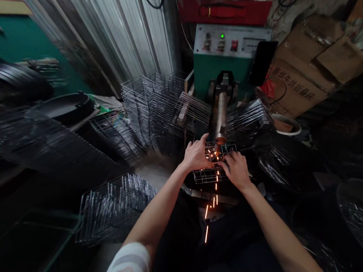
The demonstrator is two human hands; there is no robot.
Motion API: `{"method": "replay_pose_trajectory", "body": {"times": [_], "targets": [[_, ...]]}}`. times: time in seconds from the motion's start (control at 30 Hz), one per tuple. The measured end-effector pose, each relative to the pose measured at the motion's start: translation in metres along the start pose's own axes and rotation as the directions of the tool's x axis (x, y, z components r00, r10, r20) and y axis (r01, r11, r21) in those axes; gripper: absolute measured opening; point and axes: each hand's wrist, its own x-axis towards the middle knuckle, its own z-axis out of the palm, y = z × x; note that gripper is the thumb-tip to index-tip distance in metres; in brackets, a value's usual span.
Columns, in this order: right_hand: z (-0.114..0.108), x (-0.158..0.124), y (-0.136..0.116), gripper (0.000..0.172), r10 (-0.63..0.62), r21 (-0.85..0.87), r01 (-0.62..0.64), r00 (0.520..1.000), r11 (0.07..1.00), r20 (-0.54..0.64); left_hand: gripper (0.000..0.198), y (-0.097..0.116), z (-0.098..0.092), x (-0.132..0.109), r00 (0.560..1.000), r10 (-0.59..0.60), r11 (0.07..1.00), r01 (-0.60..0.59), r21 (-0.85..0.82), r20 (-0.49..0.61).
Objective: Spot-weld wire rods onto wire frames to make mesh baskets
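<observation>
A small wire rack lies under the copper-coloured electrode tip of a spot welder. My left hand grips the rack's left side, its thumb pointing in toward the tip and one finger raised. From the right, my right hand holds the same rack, thumb and fingers bent over the wires near the tip. Bright orange sparks burst at the contact point and streak down toward my lap. The parts of the rack beneath my hands are hidden.
Stacked wire racks stand left of the welder, with more at the lower left. Loose wire rods lie right of the electrode arm. A phone is on the machine's front; cardboard boxes sit behind at right.
</observation>
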Motion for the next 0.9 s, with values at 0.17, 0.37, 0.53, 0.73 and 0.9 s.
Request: {"method": "replay_pose_trajectory", "body": {"times": [0.17,0.37,0.53,0.73,0.9], "targets": [[0.004,0.005,0.007,0.02,0.015,-0.057,-0.015,1.0,0.998,0.0,0.127,-0.006,-0.003,0.01,1.0,0.0,0.999,0.0,0.032,0.009],[0.012,0.027,0.018,0.014,0.011,0.094,-0.014,0.999,0.995,0.035,0.128,-0.016,-0.005,0.034,0.999,-0.004,0.999,0.001,0.04,0.054],[-0.001,0.018,0.028,0.017,0.004,0.353,0.013,0.999,0.936,-0.047,0.136,-0.027,-0.008,0.03,0.995,0.055,0.997,-0.051,-0.053,0.086],[-0.036,-0.049,0.069,0.024,0.318,0.467,-0.282,0.948,0.838,0.001,0.159,-0.116,0.022,-0.014,0.995,0.014,0.909,0.027,-0.416,0.095],[-0.049,-0.102,0.091,0.064,0.772,0.63,-0.636,0.629,0.446,0.088,0.163,-0.149,0.088,-0.047,0.965,-0.098,0.692,0.241,-0.68,0.242]]}}
